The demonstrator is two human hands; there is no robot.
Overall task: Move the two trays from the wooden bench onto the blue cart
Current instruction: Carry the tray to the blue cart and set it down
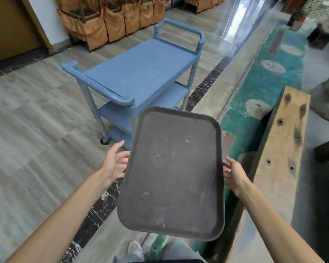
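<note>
A dark brown tray [174, 171] is held up in the air in front of the person, between the wooden worktop [281, 149] on the right and the blue cart [141, 73] ahead and to the left; its far short edge overlaps the near corner of the cart in the view. Only one tray can be told here; whether a second lies stacked beneath it cannot be seen. The left hand [115, 162] grips the left long edge with the fingers tucked under the rim and the thumb spread loose, and the right hand [234, 173] does the same on the right long edge, so each grip is closed on the tray from the side and below. The tray looks rigid, thin and fairly light, probably moulded plastic with a matte, textured face that should resist slipping; its raised rolled rim is the sensible place to hold, at the middle of both long sides as now, keeping it level. The surface is scuffed and marked with pale smears. No brand, label or writing can be read on the tray, the cart or the worktop. The cart's top shelf lies bare.
</note>
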